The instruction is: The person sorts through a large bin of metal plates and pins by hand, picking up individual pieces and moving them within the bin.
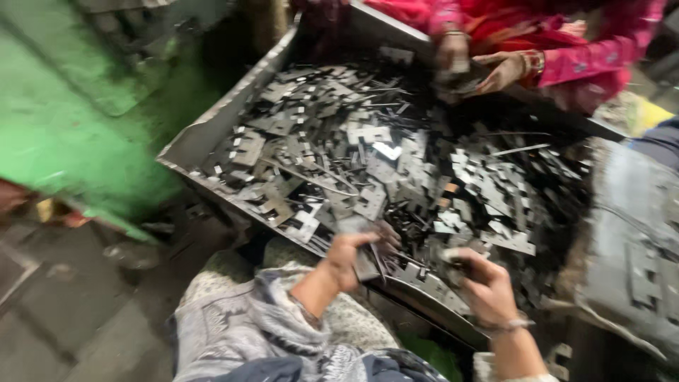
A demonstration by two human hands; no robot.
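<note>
1. Metal tray (212,134), set skew, holds a loose heap of stamped metal pieces (396,170): flat, notched, dark grey, lying every way.
2. Left hand (346,258) at the tray's near edge, fingers curled and pressed on a small stack of flat pieces (369,244). The frame is blurred, so the count in the stack is not readable.
3. Right hand (488,286), also at the near edge and closer to the tray's right end, is closed around a few dark pieces (453,258), thumb over them.
4. Stack in the left hand: long axis appears to run from the near edge up toward the tray's far side, top end tilted slightly right. Only a rough reading.
5. Another person's hands (481,64), in pink sleeves, work the heap at the far edge, well apart from the near hands.
6. Risk, as judged: stamped edges are bare and both hands ungloved, so a cut is likely if a piece slides in the grip.
7. Risk: pieces lie right at the near rim; dragging a handful could push some over onto the lap (283,332).
8. Risk: interlocked notches may snag and pull extra pieces along.
</note>
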